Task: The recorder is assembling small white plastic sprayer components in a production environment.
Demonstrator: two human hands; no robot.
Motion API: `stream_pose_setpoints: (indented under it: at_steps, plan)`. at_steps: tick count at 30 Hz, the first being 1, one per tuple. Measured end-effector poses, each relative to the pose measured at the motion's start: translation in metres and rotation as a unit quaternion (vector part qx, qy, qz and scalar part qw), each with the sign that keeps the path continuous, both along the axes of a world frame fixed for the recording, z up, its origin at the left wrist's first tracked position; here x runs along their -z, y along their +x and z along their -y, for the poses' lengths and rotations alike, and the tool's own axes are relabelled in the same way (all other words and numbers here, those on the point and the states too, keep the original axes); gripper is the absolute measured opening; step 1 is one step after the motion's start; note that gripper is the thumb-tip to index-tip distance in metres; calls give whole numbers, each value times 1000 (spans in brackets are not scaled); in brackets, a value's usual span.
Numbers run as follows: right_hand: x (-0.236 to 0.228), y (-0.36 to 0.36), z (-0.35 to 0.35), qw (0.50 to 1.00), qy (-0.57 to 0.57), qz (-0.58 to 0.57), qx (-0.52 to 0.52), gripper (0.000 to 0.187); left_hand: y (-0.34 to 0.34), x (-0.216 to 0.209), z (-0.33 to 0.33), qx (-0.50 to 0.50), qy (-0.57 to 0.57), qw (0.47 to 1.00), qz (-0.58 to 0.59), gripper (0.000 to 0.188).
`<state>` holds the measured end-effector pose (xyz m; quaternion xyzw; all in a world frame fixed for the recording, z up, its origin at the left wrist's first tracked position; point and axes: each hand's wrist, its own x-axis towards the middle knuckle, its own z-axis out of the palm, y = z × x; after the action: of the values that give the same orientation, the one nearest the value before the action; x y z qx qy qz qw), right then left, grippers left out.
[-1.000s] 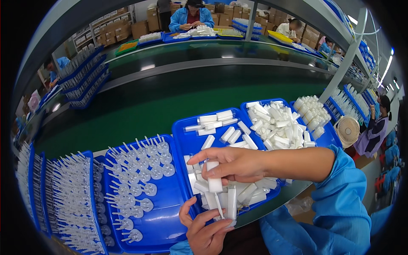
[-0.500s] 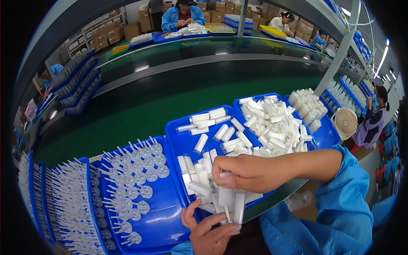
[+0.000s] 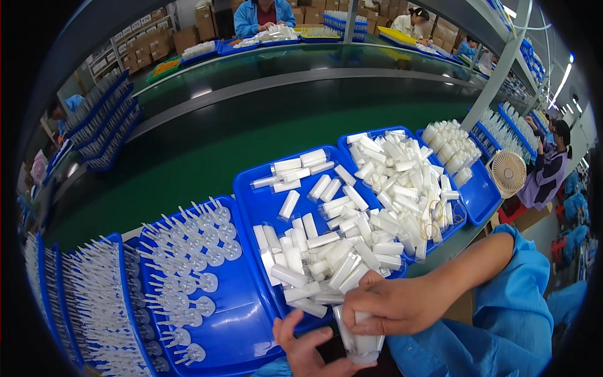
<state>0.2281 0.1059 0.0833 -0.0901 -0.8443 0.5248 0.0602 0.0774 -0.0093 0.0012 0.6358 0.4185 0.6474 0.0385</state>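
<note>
At the bottom centre, my right hand (image 3: 399, 305) is closed round clear and whitish plastic rectangular tubes (image 3: 365, 347); its fingers cover their upper part. My left hand (image 3: 308, 345) is just to the left, fingers spread, with the thumb at the lower end of these tubes. Whether the thumb bears any weight is unclear. Beyond both hands stands a blue tray (image 3: 246, 188) of loose white rectangular tubes (image 3: 289, 257), some with clear plastic round them. To the left, a second blue tray (image 3: 242, 323) carries rows of clear parts with round bases and thin stems (image 3: 198, 251).
More white pieces (image 3: 402, 182) fill a tray at the right, with bundled ones (image 3: 449, 151) beyond. Stacked trays of stemmed parts (image 3: 100, 301) stand at far left. A beige fan (image 3: 507, 173) and a metal post (image 3: 496, 81) are at right. People work across the green conveyor (image 3: 251, 125).
My right hand has moved down and right, away from the tray pile, and now grips the tubes. My left hand's fingers have loosened and spread. The whole view has shifted slightly.
</note>
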Motion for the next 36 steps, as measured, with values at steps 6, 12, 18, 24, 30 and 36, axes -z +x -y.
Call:
stream_pose_setpoints:
  at_steps: [6,12,18,24,30,36]
  plan:
    - [3,20,23,992,106,-56,-49,13,4,22,19,321,-151,915,191,106]
    - [12,13,49,954,212,-209,-21,19,4,2,9,577,-396,642,312,126]
    - [23,19,25,921,371,-52,106,19,-20,4,25,492,-409,706,304,35]
    - [69,17,28,844,521,-3,127,10,-21,-4,31,332,-365,772,401,28]
    - [66,10,25,863,486,-44,131,7,-17,-15,29,183,-419,844,281,32]
    - [30,3,32,895,372,-164,184,11,-5,-24,13,134,-352,907,189,27]
